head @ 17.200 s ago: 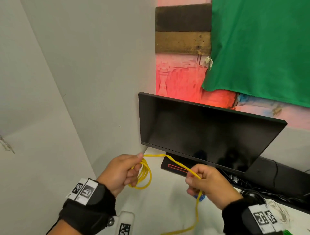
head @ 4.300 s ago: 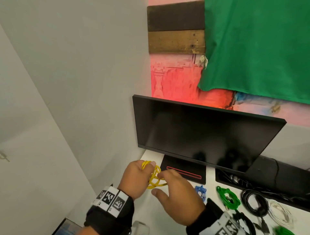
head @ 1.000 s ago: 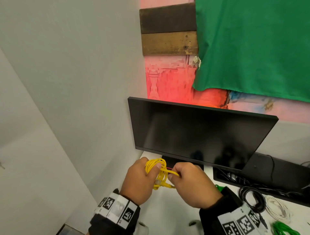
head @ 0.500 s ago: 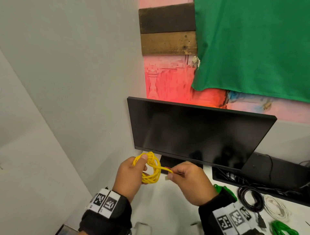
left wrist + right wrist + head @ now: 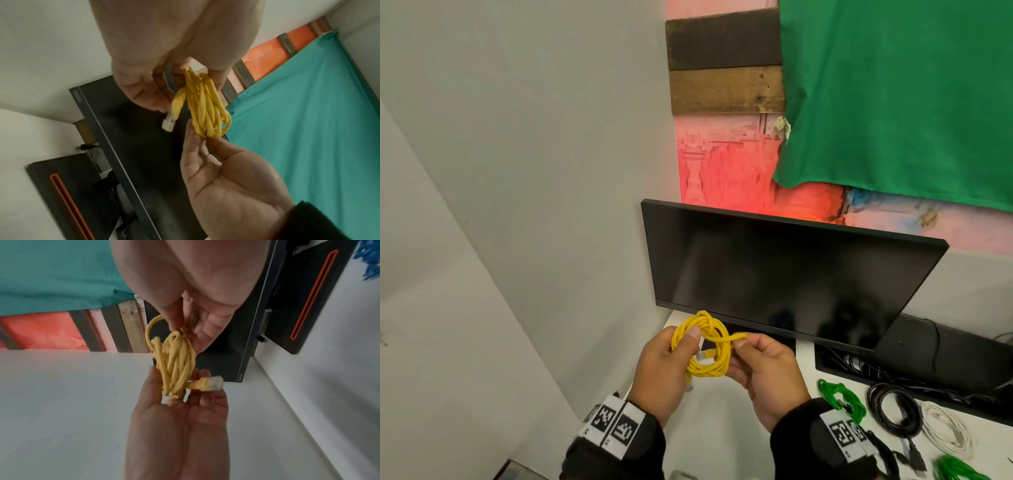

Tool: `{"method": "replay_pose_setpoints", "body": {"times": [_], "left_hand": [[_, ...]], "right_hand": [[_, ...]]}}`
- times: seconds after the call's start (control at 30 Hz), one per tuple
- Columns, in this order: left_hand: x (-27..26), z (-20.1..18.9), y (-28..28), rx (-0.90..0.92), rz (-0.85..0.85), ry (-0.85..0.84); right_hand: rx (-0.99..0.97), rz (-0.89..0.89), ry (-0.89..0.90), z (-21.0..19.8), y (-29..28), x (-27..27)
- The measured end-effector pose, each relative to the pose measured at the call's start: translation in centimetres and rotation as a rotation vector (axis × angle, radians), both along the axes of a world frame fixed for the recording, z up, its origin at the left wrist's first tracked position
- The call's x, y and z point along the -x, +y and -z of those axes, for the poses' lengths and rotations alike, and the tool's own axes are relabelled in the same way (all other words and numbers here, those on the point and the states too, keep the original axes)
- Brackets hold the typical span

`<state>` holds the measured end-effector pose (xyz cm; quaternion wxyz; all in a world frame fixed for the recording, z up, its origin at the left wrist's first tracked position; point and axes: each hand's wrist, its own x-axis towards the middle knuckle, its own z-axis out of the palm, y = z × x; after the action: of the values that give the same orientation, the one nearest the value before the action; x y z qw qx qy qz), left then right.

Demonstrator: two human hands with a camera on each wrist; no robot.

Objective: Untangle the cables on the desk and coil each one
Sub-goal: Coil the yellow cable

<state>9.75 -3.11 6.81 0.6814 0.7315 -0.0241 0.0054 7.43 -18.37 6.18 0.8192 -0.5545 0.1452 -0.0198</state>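
A yellow network cable is wound into a small coil and held in the air in front of the monitor. My left hand grips the coil's left side, thumb on top. My right hand pinches a short stretch of the cable that crosses the coil's right side. One clear plug sticks out near my left fingers. In the right wrist view the coil hangs between both hands, with the plug by the left fingertips.
A black monitor stands right behind my hands on the white desk. To the right lie a green coil, a black coil, a white coil and another green cable. A grey wall closes the left side.
The loose end that my right hand held out to the right half a second ago now lies across the coil. My right hand has closed in against the coil.
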Motion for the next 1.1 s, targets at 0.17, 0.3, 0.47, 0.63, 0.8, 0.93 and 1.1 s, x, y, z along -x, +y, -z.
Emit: {"method": "replay_pose_setpoints", "body": {"times": [0.17,0.3,0.47,0.63,0.8,0.93,1.1], "left_hand": [[0.1,0.6,-0.3,0.106,0.127,0.119],[0.3,1.2,-0.2,0.156,0.137,0.184],[0.0,1.7,0.0,-0.051,-0.118,0.109],[0.3,0.9,-0.3,0.061,-0.057,0.063],[0.3,0.5,0.0,0.175,0.088,0.123],[0.3,0.6,0.4,0.246,0.165,0.129],[0.5,1.0,0.5,0.283,0.193,0.136]], "right_hand": [[-0.183,-0.077,0.003,0.0,-0.7,0.0],[-0.045,-0.2,0.107,0.2,-1.5,0.0],[0.706,0.118,-0.228,-0.8,-1.4,1.0],[1.114,-0.184,-0.364,-1.6,-0.2,2.3],[1.182,-0.303,-0.286,-2.1,-0.3,2.5],[1.122,-0.34,-0.283,-2.2,-0.4,2.4],[1.057,-0.272,-0.315,-1.4,-0.5,2.1]]}}
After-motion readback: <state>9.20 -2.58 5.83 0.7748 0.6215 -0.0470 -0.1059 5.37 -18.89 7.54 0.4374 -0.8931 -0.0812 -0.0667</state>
